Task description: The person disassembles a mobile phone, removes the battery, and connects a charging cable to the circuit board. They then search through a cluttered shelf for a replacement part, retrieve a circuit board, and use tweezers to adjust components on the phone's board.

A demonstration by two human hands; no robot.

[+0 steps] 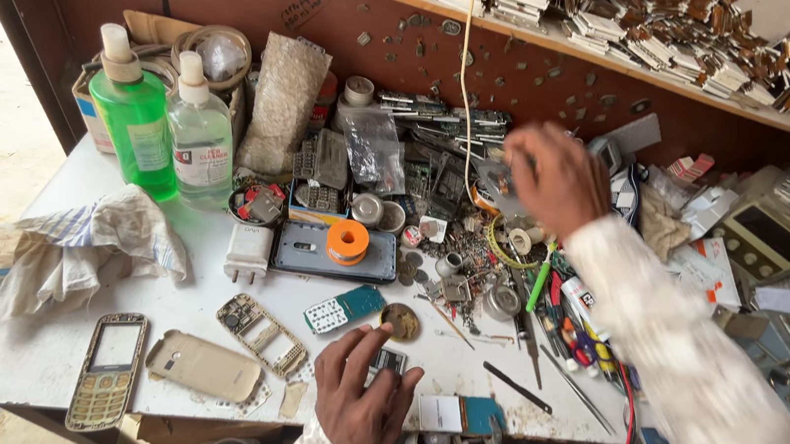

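My left hand (360, 399) rests at the front edge of the white table (33, 349), fingers pressed on a small dark phone part (388, 360). A round brass disc (401, 321) and a teal keypad board (343, 309) lie just beyond it. My right hand (557, 176), blurred, reaches over the heap of parts at the back and pinches a small grey flat piece (491, 176). A white sleeve covers the right arm.
A green bottle (134, 118) and a clear bottle (201, 135) stand at the back left. A crumpled cloth (79, 251), a phone front frame (107, 370), a beige back cover (203, 365), a circuit board (261, 335), an orange solder reel (347, 241) and screwdrivers (563, 316) lie about.
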